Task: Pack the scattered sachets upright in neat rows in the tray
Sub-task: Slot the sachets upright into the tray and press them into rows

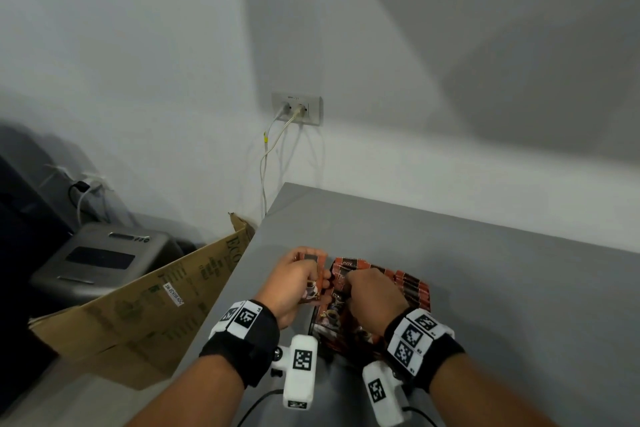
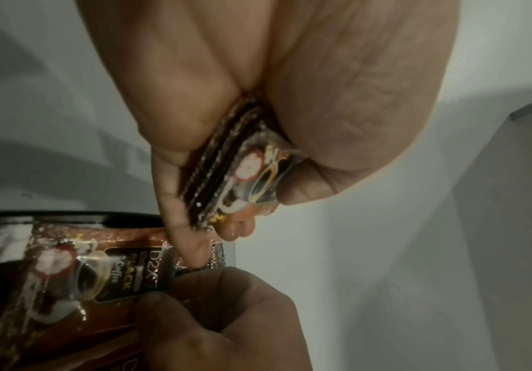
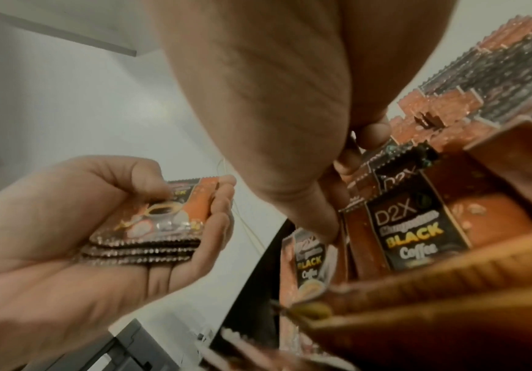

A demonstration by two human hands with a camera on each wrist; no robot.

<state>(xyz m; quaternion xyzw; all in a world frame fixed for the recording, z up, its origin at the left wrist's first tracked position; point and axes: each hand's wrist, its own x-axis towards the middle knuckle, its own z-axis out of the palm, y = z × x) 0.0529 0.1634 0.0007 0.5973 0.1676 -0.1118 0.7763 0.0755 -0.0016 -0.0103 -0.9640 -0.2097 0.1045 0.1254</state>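
- Sachets [image 3: 407,223] stand upright in rows in our tray [image 3: 449,298] on the grey table [image 1: 485,270]
- Our left hand [image 1: 294,284] holds a small stack of sachets [image 3: 160,223] just left of the tray
- Our right hand [image 1: 374,291] pinches the top of a sachet standing in the tray
- A cardboard box [image 1: 156,305] leans at the table's left edge, a grey machine [image 1: 104,260] beyond it
- Cables hang from a wall socket [image 1: 298,109] on the white wall

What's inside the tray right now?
Coffee sachets stand upright inside the tray, the right hand pinching one. The tray floor is mostly covered.
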